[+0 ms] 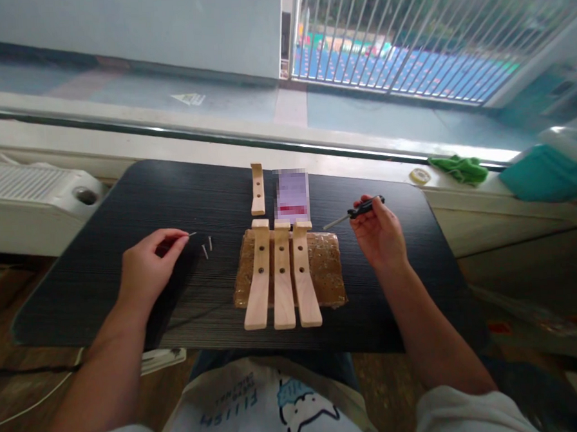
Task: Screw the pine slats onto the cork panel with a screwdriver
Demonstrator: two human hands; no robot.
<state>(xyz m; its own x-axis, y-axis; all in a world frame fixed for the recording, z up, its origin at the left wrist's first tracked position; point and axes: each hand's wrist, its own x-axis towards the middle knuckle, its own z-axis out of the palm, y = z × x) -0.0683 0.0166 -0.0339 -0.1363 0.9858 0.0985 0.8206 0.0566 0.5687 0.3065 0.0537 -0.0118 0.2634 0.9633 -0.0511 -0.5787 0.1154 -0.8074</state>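
Between thumb and forefinger, my left hand [151, 260] pinches a thin screw [191, 234] over the left of the table. Two more screws [207, 247] lie just right of those fingertips. My right hand [379, 230] is closed around the black handle of a screwdriver [360, 209], its metal shaft pointing left. Between the hands, three wooden hooks [283, 293] rest side by side across a brown taped board [327, 265], each with two holes. A fourth wooden hook [258, 195] lies farther back, apart from the board.
The dark table [195, 195] stands against a window sill. A blurred purple card or screen [292, 193] lies behind the hooks. On the sill are a tape roll [420, 175], a green cloth [460, 168] and a teal container [542, 170]. A white radiator [26, 191] is at left.
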